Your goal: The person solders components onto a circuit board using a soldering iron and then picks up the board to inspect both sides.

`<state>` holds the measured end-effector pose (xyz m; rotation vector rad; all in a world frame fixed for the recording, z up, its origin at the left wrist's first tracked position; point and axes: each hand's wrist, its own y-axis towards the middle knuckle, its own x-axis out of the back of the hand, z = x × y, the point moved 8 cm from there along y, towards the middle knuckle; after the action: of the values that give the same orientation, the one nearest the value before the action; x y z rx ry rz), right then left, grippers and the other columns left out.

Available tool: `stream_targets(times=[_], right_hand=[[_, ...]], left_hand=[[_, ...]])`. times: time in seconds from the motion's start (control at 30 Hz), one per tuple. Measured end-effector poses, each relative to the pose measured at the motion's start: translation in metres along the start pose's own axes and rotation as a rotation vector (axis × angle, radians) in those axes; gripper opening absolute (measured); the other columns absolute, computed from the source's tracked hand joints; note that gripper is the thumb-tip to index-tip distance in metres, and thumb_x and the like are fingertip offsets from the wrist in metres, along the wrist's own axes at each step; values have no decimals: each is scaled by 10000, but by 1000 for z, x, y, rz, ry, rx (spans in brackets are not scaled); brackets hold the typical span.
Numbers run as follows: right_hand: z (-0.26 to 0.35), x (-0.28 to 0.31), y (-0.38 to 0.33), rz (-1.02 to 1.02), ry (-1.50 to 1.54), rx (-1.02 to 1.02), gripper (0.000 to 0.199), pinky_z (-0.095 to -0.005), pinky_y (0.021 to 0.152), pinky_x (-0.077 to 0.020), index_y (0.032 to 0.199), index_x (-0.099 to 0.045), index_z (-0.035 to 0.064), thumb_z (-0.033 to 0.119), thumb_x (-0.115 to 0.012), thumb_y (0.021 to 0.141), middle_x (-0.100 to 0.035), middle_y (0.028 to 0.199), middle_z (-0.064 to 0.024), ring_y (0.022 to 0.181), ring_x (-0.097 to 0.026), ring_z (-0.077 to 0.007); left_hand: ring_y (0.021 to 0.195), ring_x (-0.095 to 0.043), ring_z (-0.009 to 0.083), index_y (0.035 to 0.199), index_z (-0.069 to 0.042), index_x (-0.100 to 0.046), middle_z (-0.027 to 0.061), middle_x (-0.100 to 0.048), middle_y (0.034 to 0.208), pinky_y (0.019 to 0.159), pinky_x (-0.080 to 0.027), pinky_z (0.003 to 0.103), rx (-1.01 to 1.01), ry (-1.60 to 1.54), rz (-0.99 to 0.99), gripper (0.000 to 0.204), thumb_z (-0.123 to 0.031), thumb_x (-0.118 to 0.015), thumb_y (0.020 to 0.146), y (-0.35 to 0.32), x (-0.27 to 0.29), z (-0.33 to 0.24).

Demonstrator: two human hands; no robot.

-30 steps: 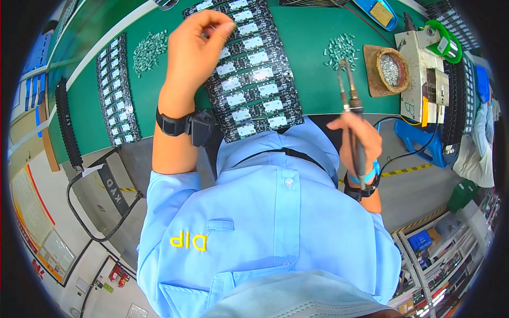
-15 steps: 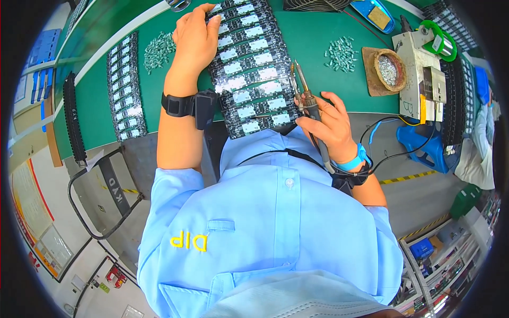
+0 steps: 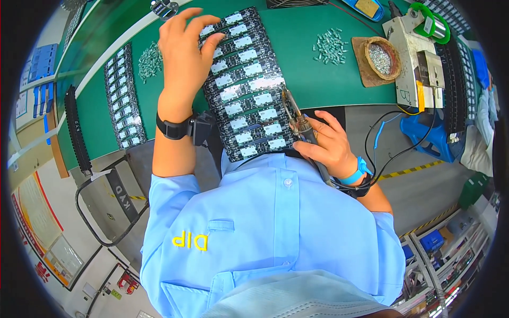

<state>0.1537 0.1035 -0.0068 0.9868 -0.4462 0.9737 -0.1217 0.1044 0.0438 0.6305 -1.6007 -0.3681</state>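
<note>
A long panel of black circuit boards with white patches (image 3: 246, 71) lies in front of me, its near end reaching over the table edge to my shirt. My left hand (image 3: 186, 53) is open at the panel's far left corner, thumb and fingers spread; whether a fingertip touches the panel I cannot tell. My right hand (image 3: 330, 143) is closed round a soldering iron (image 3: 307, 132). Beside its tip runs a second thin metal prong. The tip points away from me, over or just beside the panel's right edge.
Small greenish parts lie in a left pile (image 3: 150, 62) and a right pile (image 3: 330, 46). A second board panel (image 3: 124, 98) sits at left. At right are a round bowl of metal bits (image 3: 383, 58), a boxy machine (image 3: 413, 63) and a green spool (image 3: 432, 24). The iron's black cable (image 3: 389, 159) loops rightward.
The board panel has slid toward my body. My left hand has opened its fingers and shifted slightly left and nearer. The right hand, still holding the iron, has moved a little nearer.
</note>
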Motion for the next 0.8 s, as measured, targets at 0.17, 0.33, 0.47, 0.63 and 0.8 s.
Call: stream_targets(times=[0.17,0.33,0.47,0.63,0.8], right_hand=[[-8,17,13,-35,168,-70,339,-466,925,-482,1017,-681,113,237,-826,737,-698,987,-137,1005,-653,-347],[-24,23,15,-115,372,-166,449,-445,914,-501,1113,-615,-15,382,-679,914,-669,1100,-264,1043,-660,-379],[-35,22,11,-214,517,-263,525,-414,909,-515,1149,-602,-67,406,-658,928,-651,1150,-265,1070,-662,-360],[-39,15,7,-209,605,-365,507,-425,923,-512,1149,-596,-68,386,-657,932,-646,1147,-279,1071,-660,-368],[-40,14,6,-184,602,-373,502,-416,927,-510,1146,-591,-66,385,-652,935,-649,1139,-281,1072,-660,-353]], left_hand=[[828,-601,223,855,-115,-695,-5,-658,854,693,-510,344,-264,-395,340,132,-134,-765,745,-5,-18,-46],[846,-610,232,862,-95,-696,22,-667,878,732,-508,346,-314,-461,453,151,-146,-772,743,-12,-27,-61],[833,-609,228,860,-101,-701,15,-670,861,717,-509,339,-318,-487,467,155,-152,-776,735,-14,-31,-60],[809,-611,218,845,-100,-704,10,-674,839,698,-508,333,-311,-515,434,153,-148,-784,723,-16,-32,-60],[795,-599,197,841,-128,-707,-19,-656,823,686,-509,323,-293,-491,417,141,-203,-766,738,-18,-35,-58]])
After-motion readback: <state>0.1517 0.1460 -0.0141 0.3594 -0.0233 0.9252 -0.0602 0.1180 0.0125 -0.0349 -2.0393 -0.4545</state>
